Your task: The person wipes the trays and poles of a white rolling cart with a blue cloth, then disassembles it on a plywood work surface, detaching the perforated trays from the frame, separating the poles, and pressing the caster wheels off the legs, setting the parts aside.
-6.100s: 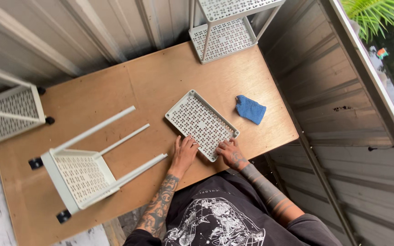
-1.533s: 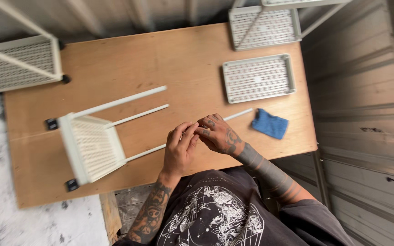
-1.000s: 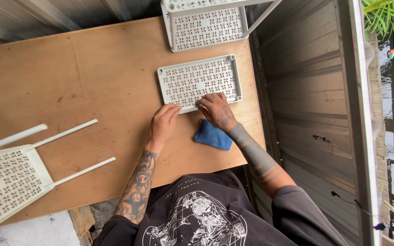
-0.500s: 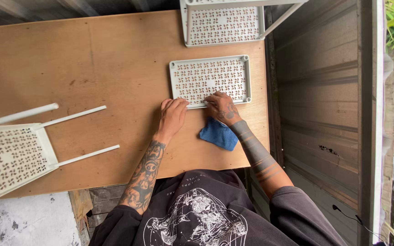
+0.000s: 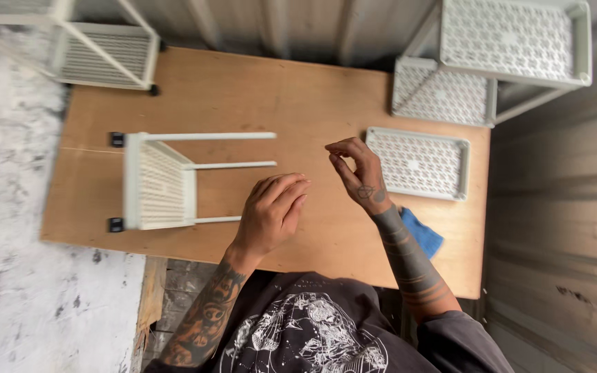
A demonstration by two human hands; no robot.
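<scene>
Two hands [image 5: 271, 214] [image 5: 357, 173] above plywood tabletop [image 5: 298, 103]; corrugated metal walls [image 5: 561, 228].

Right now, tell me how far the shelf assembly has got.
Done: one white rack stands assembled at the table's far right. In hand: nothing visible; the left hand and right hand are raised, between the partly built frame and the loose perforated tray. Left: that tray is unattached.
</scene>
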